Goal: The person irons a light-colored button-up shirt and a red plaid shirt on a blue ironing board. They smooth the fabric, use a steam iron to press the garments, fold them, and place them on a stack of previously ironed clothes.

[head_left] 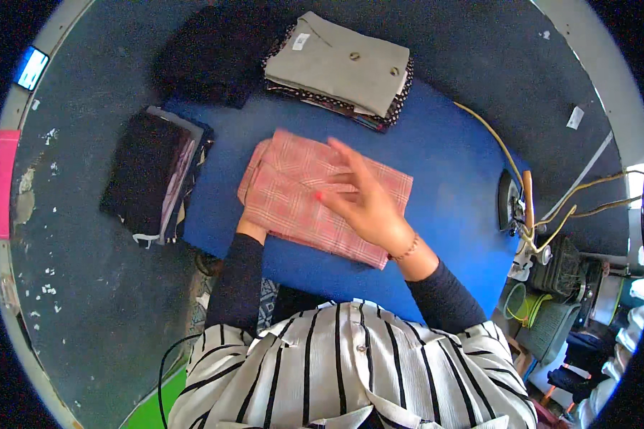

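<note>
A pink plaid garment (300, 207) lies folded flat on the blue-covered board in front of me. At its near left edge my left hand (252, 229) reaches in beneath the cloth; only the wrist and the back part show, while the fingers are hidden. Over the right half of the garment is my right hand (371, 207), open, its fingers spread and slightly blurred. I cannot tell whether its fingertips touch the fabric. Nothing is held in it.
A stack of folded clothes (358, 64), grey on top, sits at the far side. To the left lies a dark folded pile (150, 171), with black cloth (207, 53) farther back. An iron (509, 200) with a trailing cord (490, 129) stands at the right edge.
</note>
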`<state>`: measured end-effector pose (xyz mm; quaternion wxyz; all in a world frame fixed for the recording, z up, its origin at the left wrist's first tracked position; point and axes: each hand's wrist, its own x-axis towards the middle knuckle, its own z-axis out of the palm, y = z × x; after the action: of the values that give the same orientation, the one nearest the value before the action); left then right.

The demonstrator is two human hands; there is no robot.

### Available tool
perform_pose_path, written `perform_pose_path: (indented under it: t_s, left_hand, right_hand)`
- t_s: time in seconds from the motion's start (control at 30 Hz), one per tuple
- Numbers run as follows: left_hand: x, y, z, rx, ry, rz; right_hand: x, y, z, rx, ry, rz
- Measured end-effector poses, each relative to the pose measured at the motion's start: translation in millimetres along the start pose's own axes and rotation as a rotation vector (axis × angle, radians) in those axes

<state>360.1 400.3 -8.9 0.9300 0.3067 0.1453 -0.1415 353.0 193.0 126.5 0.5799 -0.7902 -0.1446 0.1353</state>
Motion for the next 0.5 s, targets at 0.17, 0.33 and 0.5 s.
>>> perform_pose_path:
  t_s: [0.17, 0.33, 0.5]
  left_hand:
    - [11.6, -14.1, -26.8, 0.023, 0.135, 0.077]
    - [4.2, 2.0, -37.8, -0.263, 0.044, -0.022]
    - [-4.4, 13.1, -46.7, -0.1, 0.2, -0.046]
  right_hand:
    - [-44.1, 103.6, -14.3, -0.767, 0.24, -0.032]
    - [-42.9, 119.7, 10.6, -0.975, 0.218, 0.039]
    - [-35.7, 147.3, 33.6, -1.041, 0.144, 0.012]
